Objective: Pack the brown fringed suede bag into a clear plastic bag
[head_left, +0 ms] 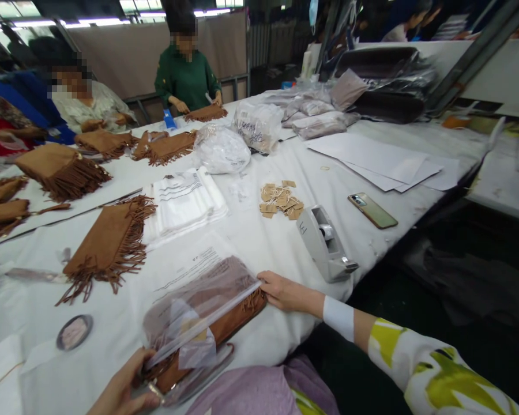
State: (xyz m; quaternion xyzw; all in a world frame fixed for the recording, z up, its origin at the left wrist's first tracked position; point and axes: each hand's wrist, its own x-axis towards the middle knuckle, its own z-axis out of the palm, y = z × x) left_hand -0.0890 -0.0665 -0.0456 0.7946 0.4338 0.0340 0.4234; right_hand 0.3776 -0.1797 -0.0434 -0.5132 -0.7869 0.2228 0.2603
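Hands first: our left hand (123,389) curls around the near end of a clear plastic bag (199,308) holding a folded brown suede piece with fringe (225,325), fingers closed on its corner at the table edge. Our right hand (285,293) lies half open at the bag's far end, fingertips pressing on the open flap and the fringe beneath. The bag lies flat on the white cloth-covered table (259,230), right at its near edge.

Just beyond the right hand we see a grey tape dispenser (326,245). To the left lies another brown fringed suede piece (108,245), beside a stack of flat clear bags (184,202). Further on sit a small heap of tan paper tags (281,200) and a green smartphone (372,210). At the far end a person in a green sweater (185,75) touches one more fringed piece.
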